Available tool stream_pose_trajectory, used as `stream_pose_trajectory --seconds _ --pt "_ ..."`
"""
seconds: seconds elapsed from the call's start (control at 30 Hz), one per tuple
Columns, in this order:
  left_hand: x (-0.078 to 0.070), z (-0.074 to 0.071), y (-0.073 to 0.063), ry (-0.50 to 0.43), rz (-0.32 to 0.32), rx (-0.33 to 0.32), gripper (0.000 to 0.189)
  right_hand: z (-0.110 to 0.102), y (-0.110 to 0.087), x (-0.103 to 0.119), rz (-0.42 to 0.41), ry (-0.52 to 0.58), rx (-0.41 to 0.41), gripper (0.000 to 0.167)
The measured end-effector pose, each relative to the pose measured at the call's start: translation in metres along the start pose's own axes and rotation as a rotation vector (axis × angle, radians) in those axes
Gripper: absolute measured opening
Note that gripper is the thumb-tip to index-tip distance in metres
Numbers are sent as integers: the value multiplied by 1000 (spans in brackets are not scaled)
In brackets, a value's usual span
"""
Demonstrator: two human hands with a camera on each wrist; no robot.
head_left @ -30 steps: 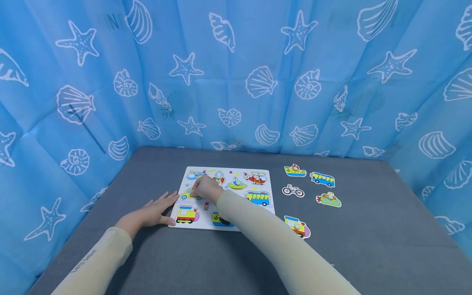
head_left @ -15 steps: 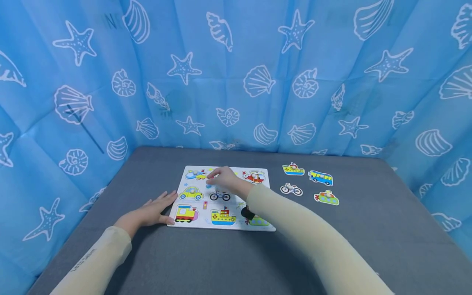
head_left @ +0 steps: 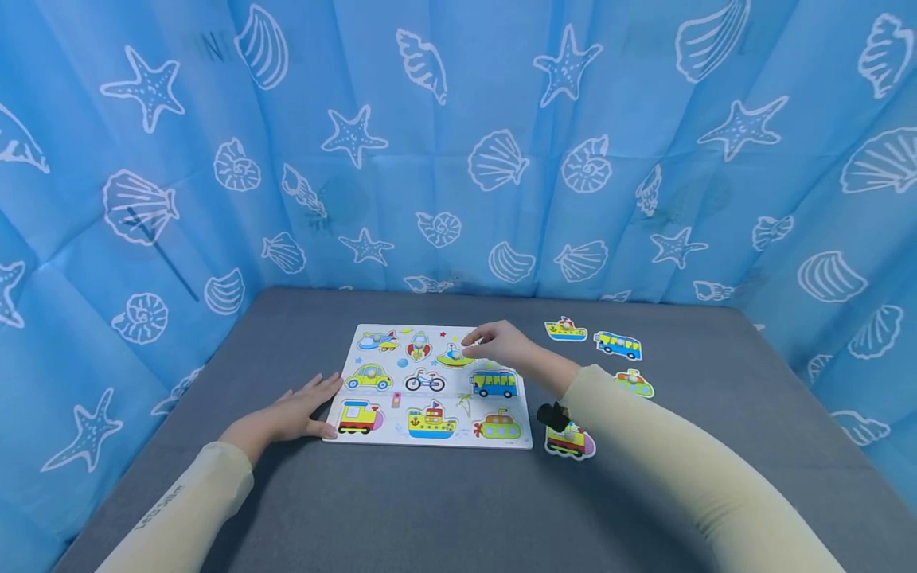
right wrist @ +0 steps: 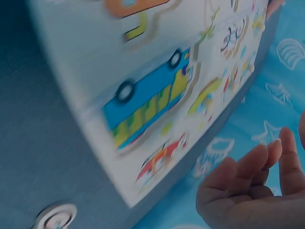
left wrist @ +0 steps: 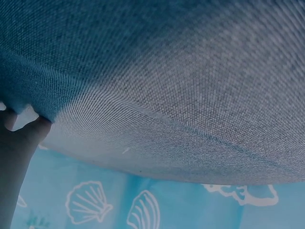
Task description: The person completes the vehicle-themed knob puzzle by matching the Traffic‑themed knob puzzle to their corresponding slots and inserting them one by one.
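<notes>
Nearest, right sleeve (head_left: 688,461) is overhanging grey table (head_left: 401,509), black wrist device (head_left: 554,416) blocking part of train piece (head_left: 569,444). Left hand (head_left: 290,411) is resting at left edge of white puzzle board (head_left: 454,391), fingers unclenched. Right hand (head_left: 505,350) is hovering around board's far right corner, covering helicopter picture (right wrist: 162,162) in head view; fingers hanging loosely bent, released; I'm not telling whether they're touching. Right of board, submarine piece (head_left: 634,383), bus piece (head_left: 618,345), ship piece (head_left: 566,329) are lying. Behind, blue curtain (head_left: 444,159) is hanging. I'm counting one board, four loose pieces in head view.
</notes>
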State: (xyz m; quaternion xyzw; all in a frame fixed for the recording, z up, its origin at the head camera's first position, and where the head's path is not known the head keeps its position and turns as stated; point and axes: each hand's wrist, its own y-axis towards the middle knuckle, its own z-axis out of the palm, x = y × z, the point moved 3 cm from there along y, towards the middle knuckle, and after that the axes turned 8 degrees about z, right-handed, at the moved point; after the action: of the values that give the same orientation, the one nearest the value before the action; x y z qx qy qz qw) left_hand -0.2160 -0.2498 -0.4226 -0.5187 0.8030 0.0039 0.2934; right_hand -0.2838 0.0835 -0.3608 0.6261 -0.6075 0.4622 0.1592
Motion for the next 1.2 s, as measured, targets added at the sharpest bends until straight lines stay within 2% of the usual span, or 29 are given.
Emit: stream_pose_trajectory --seconds 0.13,0.33,0.53,0.8,0.9,1.2 --pt "1 -1 0 10 -6 -5 105 -19 -7 -11 -13 -2 -11 26" --pt "0 -3 0 8 -18 -6 106 -44 -18 -28 -32 -60 -42 28" --pt "-1 -3 0 3 -15 6 106 -62 -30 -48 -58 -43 -21 31" --pt "0 -2 0 -10 -9 6 106 -77 -44 -67 -91 -44 17 33" --pt "0 -1 -1 -8 -5 5 105 -82 -49 -74 -79 -34 23 33" --pt "-2 -1 -2 -5 -3 0 105 -96 -64 -94 -79 -52 -10 36"
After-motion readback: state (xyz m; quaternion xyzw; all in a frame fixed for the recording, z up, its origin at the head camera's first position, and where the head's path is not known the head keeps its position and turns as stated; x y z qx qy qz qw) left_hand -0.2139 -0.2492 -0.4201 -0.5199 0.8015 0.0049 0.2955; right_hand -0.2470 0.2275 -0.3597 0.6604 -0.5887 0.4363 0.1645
